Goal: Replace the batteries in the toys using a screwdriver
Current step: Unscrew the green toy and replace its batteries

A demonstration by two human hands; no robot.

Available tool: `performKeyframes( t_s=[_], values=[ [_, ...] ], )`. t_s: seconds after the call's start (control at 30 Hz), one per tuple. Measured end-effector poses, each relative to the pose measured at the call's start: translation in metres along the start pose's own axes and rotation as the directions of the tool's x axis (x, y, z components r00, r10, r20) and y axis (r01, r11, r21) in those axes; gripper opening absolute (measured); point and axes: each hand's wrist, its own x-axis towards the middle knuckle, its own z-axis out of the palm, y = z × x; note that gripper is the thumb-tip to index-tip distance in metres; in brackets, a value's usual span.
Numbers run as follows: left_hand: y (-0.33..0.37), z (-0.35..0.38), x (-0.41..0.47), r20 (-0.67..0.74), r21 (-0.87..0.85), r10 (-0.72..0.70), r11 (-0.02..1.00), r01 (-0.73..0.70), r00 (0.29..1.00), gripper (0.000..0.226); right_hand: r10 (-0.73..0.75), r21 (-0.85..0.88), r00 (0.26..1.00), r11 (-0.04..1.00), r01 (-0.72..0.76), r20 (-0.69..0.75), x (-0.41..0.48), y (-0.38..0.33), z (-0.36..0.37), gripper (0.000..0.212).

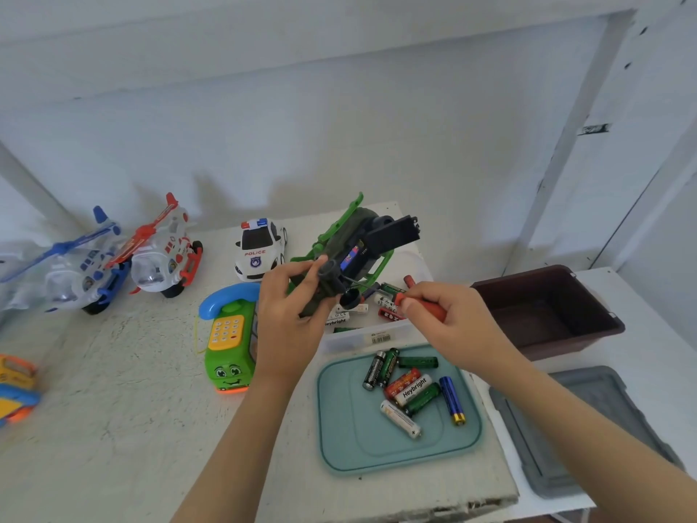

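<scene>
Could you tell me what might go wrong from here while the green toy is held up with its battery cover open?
The left hand alone holds the green helicopter toy above the table, so pressure from the screwdriver in the right hand may twist it loose. Its open battery cover could let a battery drop out. The loose batteries on the teal lid could roll off.

"POLICE" on toy car [260,248]; "Heybright" on white battery [413,389].
</scene>
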Motion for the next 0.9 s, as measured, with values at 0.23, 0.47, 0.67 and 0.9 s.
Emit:
performKeyframes(
  t_s=[0.23, 0.47, 0.67, 0.9],
  values=[
    [-0.005, 0.003, -0.006, -0.038, -0.037, -0.086, 0.996, 0.085, 0.996, 0.044, -0.039, 0.032, 0.993, 0.999, 0.043, -0.109, -0.007, 0.005, 0.008, 0.018],
    [-0.008, 0.001, -0.009, -0.054, -0.09, -0.111, 0.99, 0.106, 0.992, 0.044, -0.064, 0.0, 0.997, 0.998, 0.064, -0.033, -0.002, -0.001, 0.004, 0.016],
    [-0.011, -0.001, -0.008, -0.05, -0.101, -0.118, 0.989, 0.113, 0.992, 0.043, -0.065, -0.001, 0.998, 0.998, 0.065, -0.008, 0.001, 0.0, 0.009, 0.016],
    [-0.007, 0.0, -0.007, -0.047, -0.069, -0.136, 0.989, 0.133, 0.99, 0.043, -0.07, -0.004, 0.997, 0.998, 0.07, -0.026, -0.001, -0.001, 0.016, 0.018]
  ],
)
